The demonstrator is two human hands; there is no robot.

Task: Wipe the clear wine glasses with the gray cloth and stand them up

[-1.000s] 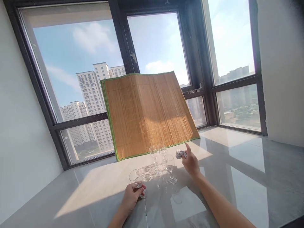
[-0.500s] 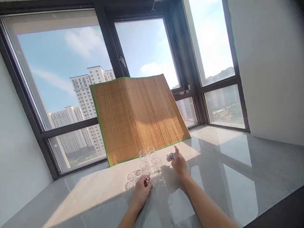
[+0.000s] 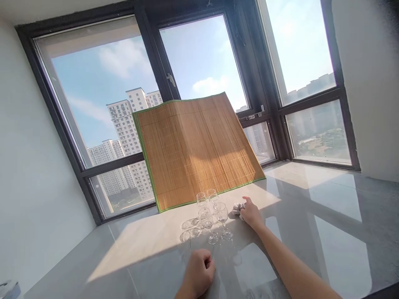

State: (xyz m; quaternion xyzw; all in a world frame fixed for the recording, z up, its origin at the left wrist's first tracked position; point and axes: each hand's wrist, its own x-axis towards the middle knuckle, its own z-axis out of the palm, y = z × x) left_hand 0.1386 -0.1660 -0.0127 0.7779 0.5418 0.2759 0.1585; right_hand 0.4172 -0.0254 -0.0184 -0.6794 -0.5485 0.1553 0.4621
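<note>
Several clear stemmed glasses (image 3: 212, 218) stand in a tight group on the glossy grey counter (image 3: 311, 232). My right hand (image 3: 250, 214) rests on the counter just right of them, fingers closed on a small crumpled cloth (image 3: 238, 207). My left hand (image 3: 198, 274) lies nearer to me, in front of the glasses, loosely curled with nothing in it. It touches no glass.
A bamboo mat (image 3: 196, 147) with a green edge leans against the dark-framed windows (image 3: 162, 83) behind the glasses. White walls close in both sides. Sunlight and shadow bands cross the counter. A small object (image 3: 8, 287) shows at the bottom left corner.
My left hand set its glass down beside the others, let go and drew back toward me. My right hand lowered its raised finger and closed on the cloth.
</note>
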